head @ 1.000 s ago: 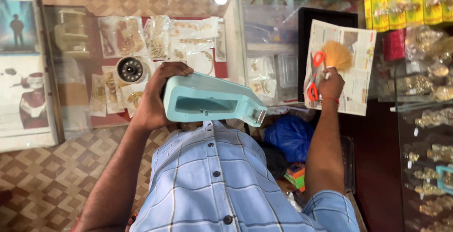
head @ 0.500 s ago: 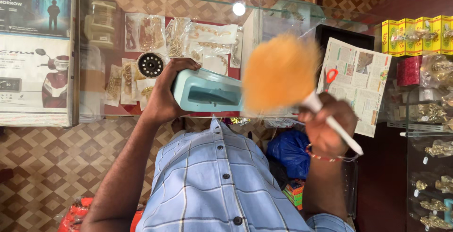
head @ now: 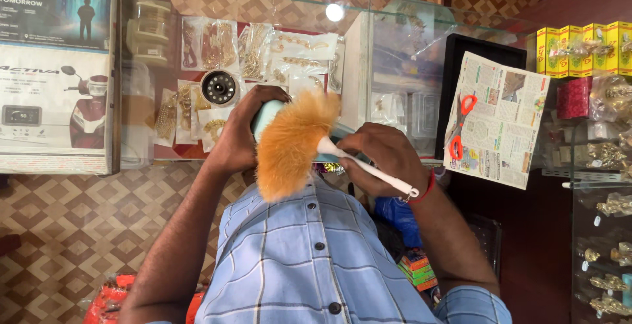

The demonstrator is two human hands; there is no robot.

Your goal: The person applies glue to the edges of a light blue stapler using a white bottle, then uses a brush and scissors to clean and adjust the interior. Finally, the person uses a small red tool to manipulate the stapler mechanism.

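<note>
Your left hand grips the pale blue box. Your right hand grips the orange duster, brushing it. Next, probably turn the box.

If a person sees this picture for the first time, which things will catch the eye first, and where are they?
The fluffy orange duster in the centre stands out first; the right hand grips its white handle, brushing a pale turquoise object held by the left hand. Next come the red-handled scissors lying on a newspaper sheet at right, over the glass counter.
</note>
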